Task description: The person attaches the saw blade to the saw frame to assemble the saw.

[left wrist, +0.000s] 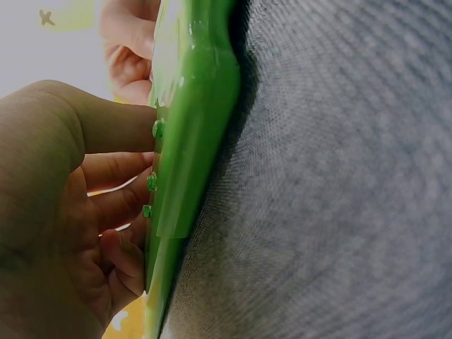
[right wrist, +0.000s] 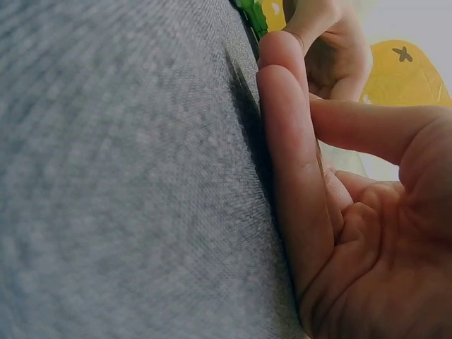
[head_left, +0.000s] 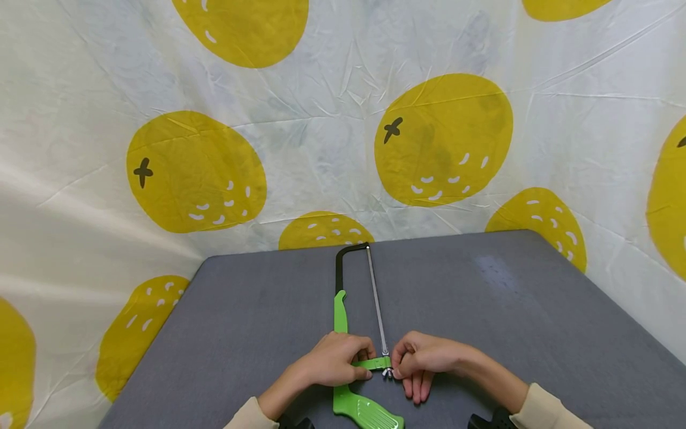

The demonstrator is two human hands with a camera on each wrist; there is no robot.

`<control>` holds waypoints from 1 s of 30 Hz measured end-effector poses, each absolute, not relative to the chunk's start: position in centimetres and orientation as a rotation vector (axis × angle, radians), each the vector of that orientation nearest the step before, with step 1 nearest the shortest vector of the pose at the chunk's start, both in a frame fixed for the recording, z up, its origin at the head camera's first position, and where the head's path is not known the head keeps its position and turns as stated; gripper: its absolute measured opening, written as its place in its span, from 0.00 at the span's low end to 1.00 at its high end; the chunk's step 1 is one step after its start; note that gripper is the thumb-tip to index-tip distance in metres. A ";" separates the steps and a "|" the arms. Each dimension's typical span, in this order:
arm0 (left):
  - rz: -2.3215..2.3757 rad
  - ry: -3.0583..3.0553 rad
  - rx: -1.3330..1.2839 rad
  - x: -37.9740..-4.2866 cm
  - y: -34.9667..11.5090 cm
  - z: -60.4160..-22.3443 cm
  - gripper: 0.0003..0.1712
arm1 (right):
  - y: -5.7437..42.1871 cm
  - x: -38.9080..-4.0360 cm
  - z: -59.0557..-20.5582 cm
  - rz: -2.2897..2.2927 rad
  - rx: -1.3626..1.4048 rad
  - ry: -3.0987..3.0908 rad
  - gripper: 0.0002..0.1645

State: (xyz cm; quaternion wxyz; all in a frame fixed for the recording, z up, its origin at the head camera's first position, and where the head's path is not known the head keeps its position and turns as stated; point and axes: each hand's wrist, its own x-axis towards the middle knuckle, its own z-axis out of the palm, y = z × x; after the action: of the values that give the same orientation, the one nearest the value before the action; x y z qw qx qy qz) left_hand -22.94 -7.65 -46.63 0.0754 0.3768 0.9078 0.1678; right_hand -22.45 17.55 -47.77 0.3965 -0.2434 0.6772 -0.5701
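A hacksaw [head_left: 340,313] with a green handle and a black bow lies flat on the grey table, its handle towards me. Its metal blade [head_left: 377,298] runs along the right side, down to a wing nut [head_left: 387,373] at the near end. My left hand [head_left: 337,359] lies over the green frame and holds the short green arm near the blade's end between thumb and fingers. At the wing nut, my right hand [head_left: 426,357] pinches with thumb and forefinger, its other fingers extended down against the table. The right wrist view hides the pinched nut behind those fingers [right wrist: 293,155].
The grey cloth-covered table [head_left: 257,310] extends on both sides of the hacksaw. Behind and to the left hangs a pale sheet [head_left: 321,161] printed with large yellow fruit. A faint whitish patch [head_left: 495,271] marks the cloth at the back right.
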 end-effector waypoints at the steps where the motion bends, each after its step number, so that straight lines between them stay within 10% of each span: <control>1: 0.504 2.721 1.130 -23.0 -7.7 -46.6 0.09 | 17.6 -22.5 -47.8 -1.444 -0.618 1.714 0.03; 30: 0.498 2.695 1.126 -23.1 -7.8 -46.2 0.10 | 17.4 -22.3 -47.3 -1.426 -0.598 1.797 0.09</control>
State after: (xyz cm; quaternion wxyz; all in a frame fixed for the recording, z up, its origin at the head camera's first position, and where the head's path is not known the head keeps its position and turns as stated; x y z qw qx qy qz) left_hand -23.09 -7.81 -46.24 0.0891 0.3786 0.9059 0.1675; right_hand -22.30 17.40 -47.25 0.3760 -0.2337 0.7023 -0.5574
